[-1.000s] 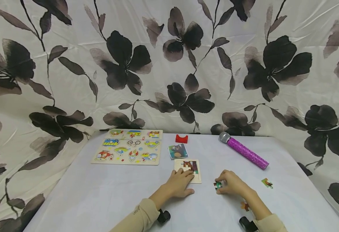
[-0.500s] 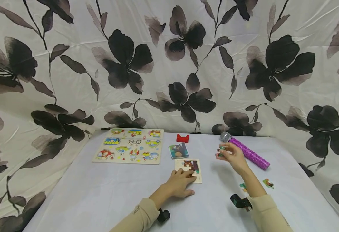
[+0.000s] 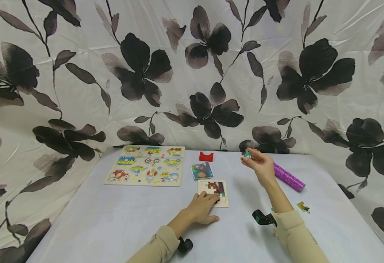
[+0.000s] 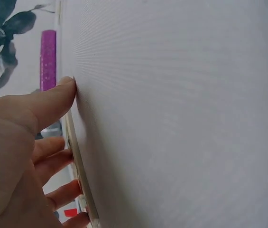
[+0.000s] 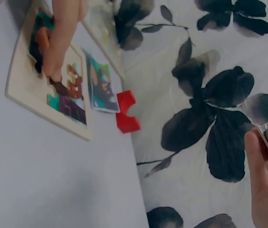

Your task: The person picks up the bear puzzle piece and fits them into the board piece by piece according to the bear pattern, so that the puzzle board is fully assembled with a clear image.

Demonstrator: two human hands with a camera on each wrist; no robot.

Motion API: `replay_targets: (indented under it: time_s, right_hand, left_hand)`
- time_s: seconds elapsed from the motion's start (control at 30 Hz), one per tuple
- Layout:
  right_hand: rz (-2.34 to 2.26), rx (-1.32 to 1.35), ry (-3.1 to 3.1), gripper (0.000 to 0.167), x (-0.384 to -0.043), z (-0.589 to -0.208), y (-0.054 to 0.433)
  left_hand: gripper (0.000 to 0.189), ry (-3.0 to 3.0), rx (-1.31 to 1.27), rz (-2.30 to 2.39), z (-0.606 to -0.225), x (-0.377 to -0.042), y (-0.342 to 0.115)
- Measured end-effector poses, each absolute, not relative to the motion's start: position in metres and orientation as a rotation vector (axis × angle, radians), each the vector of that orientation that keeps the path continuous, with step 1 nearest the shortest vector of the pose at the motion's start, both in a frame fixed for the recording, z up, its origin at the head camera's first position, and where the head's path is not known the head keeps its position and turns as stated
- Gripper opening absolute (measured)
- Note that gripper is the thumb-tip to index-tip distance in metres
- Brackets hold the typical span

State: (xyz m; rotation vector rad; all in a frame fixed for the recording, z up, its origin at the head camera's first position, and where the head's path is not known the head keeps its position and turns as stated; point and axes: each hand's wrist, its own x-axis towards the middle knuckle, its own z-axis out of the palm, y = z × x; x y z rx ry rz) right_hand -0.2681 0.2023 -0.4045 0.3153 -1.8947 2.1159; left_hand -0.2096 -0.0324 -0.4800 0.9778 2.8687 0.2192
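My left hand [image 3: 202, 208] rests on a small wooden jigsaw tray [image 3: 203, 185] with a partly filled bear picture. Its fingers lie spread over the tray's lower part; in the left wrist view the thumb touches the white tabletop beside the tray edge [image 4: 79, 161]. Raised above the table at the right, my right hand [image 3: 261, 168] pinches a small green and brown jigsaw piece [image 3: 247, 154] between thumb and fingers. The right wrist view catches that piece [image 5: 267, 140] edge-on. Part of the bear picture is hidden under the left fingers.
Behind the tray lie a bear picture card [image 3: 202, 171] and a red notched stand [image 3: 206, 157]. A vehicle puzzle board [image 3: 126, 182] is at the back left. A purple glitter microphone [image 3: 288, 177], its head hidden by the right hand, and a loose jigsaw piece [image 3: 303, 207] lie right.
My right hand has lifted the jigsaw piece off the table and carried it up and away from me, in front of the microphone. The left hand has stayed on the tray.
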Motion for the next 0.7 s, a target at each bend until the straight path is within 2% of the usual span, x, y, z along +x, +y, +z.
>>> replay_targets:
  time_s: [0.13, 0.3, 0.57, 0.7]
  right_hand:
    - [2.031, 0.2, -1.93, 0.04, -0.266, -0.404, 0.201]
    - [2.069, 0.18, -1.994, 0.034, -0.259, -0.407, 0.198]
    - [1.659, 0.452, -2.672, 0.03, -0.23, -0.457, 0.174]
    - [1.47, 0.449, -2.754, 0.024, -0.224, -0.476, 0.16]
  left_hand:
    - [0.062, 2.866, 0.992, 0.216, -0.479, -0.209, -0.033]
    - [0.061, 2.86, 0.99, 0.226, -0.478, -0.209, -0.033]
    - [0.061, 2.857, 1.016, 0.201, -0.477, -0.207, -0.034]
    - [0.062, 2.864, 1.02, 0.207, -0.477, -0.207, -0.034]
